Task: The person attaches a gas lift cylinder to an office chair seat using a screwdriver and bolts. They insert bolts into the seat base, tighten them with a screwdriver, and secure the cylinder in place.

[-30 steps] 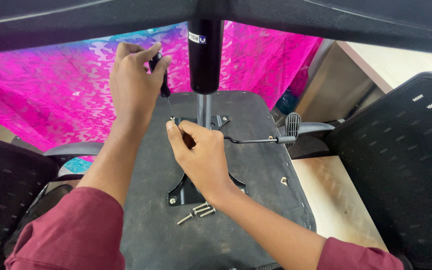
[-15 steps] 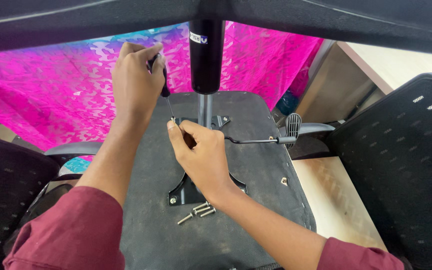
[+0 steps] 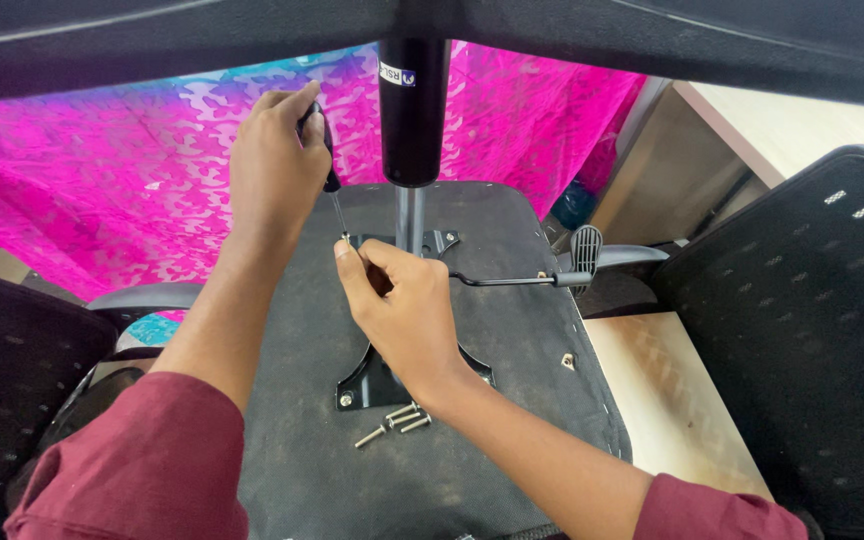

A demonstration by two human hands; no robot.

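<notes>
Silver screws (image 3: 395,421), four; hands, two; screwdriver (image 3: 333,195), one

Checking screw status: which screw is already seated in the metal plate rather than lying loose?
The one in the near-left corner of the black plate, seated upright in its hole. The other screws lie loose on their sides on the seat underside, beside the right wrist.

Hiding most of the screwdriver handle (image 3: 324,150) inside the left hand (image 3: 272,170); covering the plate's (image 3: 372,380) middle under the right hand (image 3: 402,310); cutting off the column (image 3: 412,110) at the top edge.
</notes>
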